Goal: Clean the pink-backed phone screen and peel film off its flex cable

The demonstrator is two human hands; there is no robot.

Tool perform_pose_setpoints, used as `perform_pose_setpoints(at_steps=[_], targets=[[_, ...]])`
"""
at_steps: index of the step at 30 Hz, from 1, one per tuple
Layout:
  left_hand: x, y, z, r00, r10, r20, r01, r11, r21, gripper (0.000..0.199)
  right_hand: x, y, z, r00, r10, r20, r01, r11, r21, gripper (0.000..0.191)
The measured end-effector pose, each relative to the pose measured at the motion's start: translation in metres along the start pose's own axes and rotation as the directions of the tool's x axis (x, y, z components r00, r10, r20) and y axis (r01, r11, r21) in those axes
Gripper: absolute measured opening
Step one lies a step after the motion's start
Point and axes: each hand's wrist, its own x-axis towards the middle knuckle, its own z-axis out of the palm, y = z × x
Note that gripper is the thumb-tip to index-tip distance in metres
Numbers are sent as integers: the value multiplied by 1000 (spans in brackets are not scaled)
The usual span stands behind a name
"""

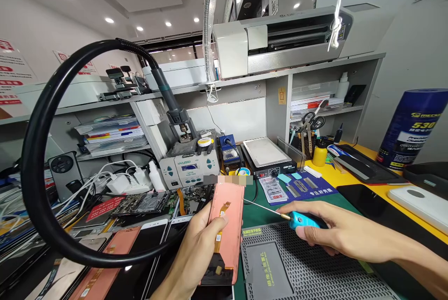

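My left hand [198,244] is closed around a phone screen [234,230], held upright with its copper-pink back facing me. An orange flex cable runs down that back, and the lower end is dark. In my right hand [339,230] is a blue-handled tool [304,220] with a brass collar and a long thin metal shaft. The shaft points left, and its tip reaches the screen's right edge near the top; whether it touches cannot be made out. Below both hands lies a grey perforated mat [308,262].
Several phone screens [108,262] lie at the left under a looping black hose [31,150]. Circuit boards [140,204] and a hot-air station [191,169] stand behind. A flat heating plate [268,153], yellow bottle [319,155] and blue spray can [409,132] are at back right.
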Motion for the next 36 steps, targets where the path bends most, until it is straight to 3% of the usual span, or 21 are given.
perform_pose_setpoints(at_steps=[17, 25, 36], targets=[[2, -1, -4, 999, 11, 32, -11, 1000, 19, 24, 1, 4, 1, 1000, -2, -12, 1, 999, -35, 50], [-2, 3, 2, 999, 38, 12, -38, 999, -3, 28, 3, 11, 2, 999, 1, -42, 1, 999, 43, 53], [-1, -4, -5, 999, 20, 36, -20, 1000, -19, 19, 1, 12, 0, 998, -48, 44, 42, 992, 122, 61]])
